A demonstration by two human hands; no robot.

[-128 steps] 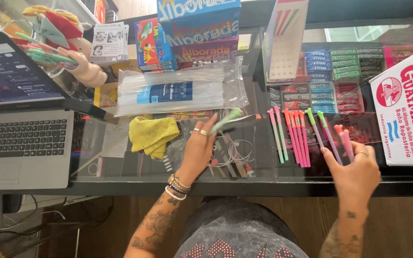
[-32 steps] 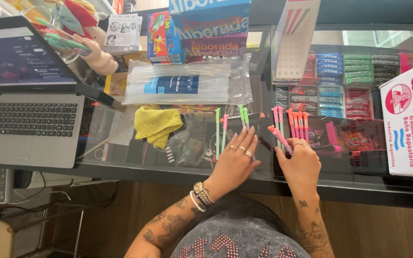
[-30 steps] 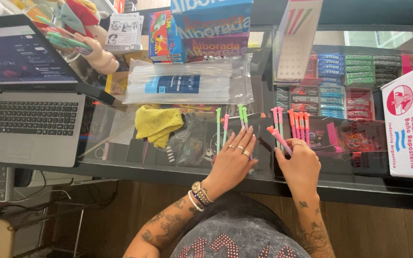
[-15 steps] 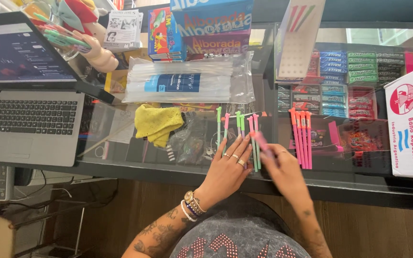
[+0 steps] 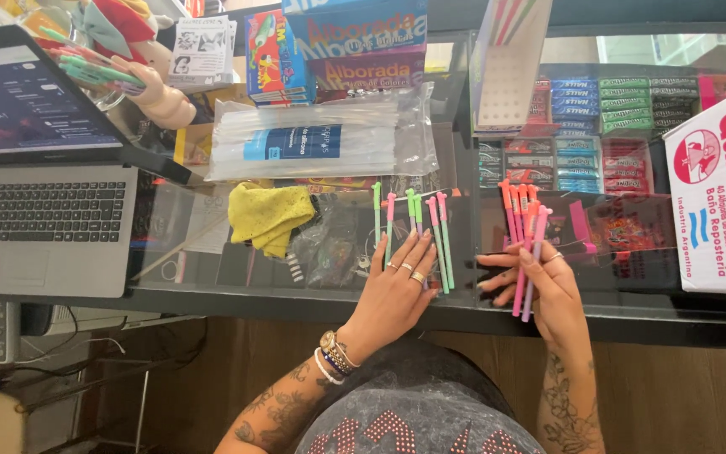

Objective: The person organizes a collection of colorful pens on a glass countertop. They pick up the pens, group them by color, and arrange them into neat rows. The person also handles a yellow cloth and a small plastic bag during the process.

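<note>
Two groups of pens lie on the glass worktop (image 5: 170,294). The left hand (image 5: 397,290) rests flat and open on the green and pink group (image 5: 413,227), fingers spread over their lower ends and gripping nothing. The right hand (image 5: 539,282) is also open, fingers extended over the lower ends of the pink and orange group (image 5: 523,223); whether a finger pinches one pen I cannot tell.

To do this sorting well, I judge it best to keep each palm light, roll the pens with the fingertips so that caps point the same way, and keep the two groups well apart so colours do not mix. Pens roll easily on glass, so slow sideways pushes should serve better than lifting.

Packages and signs:
- A clear plastic bag (image 5: 321,139) of white sticks with a blue label lies beyond the left group.
- Behind it stand stacked boxes (image 5: 363,42), blue above, dark red below, with a small bright multicoloured box (image 5: 270,50) at their left.
- A tall white card (image 5: 506,59) with a pink edge and rows of holes leans upright right of the boxes.
- Under the glass sit rows of small red, blue and green packets (image 5: 598,101).
- At the far right a white box (image 5: 720,193) bears red lettering and a round red emblem.
- A yellow cloth (image 5: 270,214) lies left of the pens, near an open laptop (image 5: 44,219).
</note>
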